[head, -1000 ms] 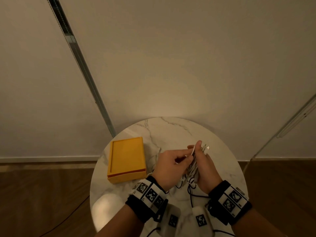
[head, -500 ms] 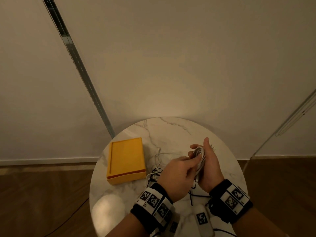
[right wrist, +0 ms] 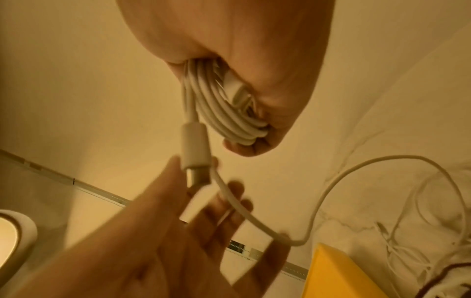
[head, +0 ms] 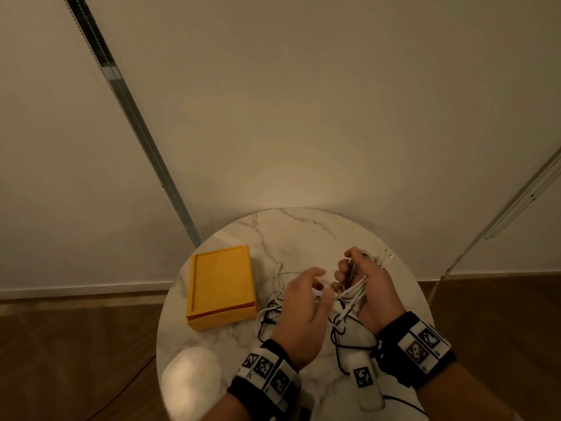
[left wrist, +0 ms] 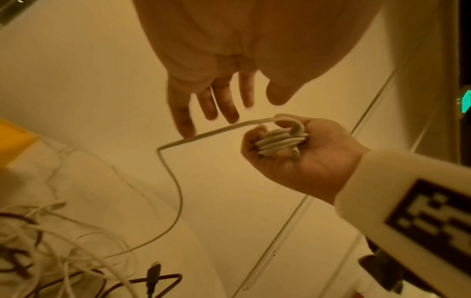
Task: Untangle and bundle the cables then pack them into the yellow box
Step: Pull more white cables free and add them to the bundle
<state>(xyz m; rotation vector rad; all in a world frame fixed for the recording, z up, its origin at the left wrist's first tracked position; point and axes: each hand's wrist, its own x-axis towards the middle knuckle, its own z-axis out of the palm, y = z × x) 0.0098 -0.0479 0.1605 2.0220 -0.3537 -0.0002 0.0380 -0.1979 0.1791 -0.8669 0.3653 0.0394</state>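
My right hand (head: 373, 287) grips a coil of white cable (head: 353, 287) above the table; the loops show in its palm (left wrist: 280, 141) and in the right wrist view (right wrist: 224, 106). A white plug (right wrist: 195, 147) hangs from the coil. The free strand (left wrist: 178, 181) runs from the coil across the straight, spread fingers of my left hand (head: 303, 302), which do not curl round it (right wrist: 191, 231). A tangle of white and dark cables (head: 270, 311) lies on the table under my left hand. The yellow box (head: 221, 284) sits at the table's left, open side up, with nothing in it.
The round marble table (head: 303, 232) stands against a pale wall, with wooden floor on both sides. A bright light patch (head: 191, 372) lies on the table's near left. A metal rail (head: 136, 117) runs down the wall behind the box.
My left hand has let go of the strand, spread its fingers and drawn back left from the coil. The right hand still grips the coil, now slightly lower.
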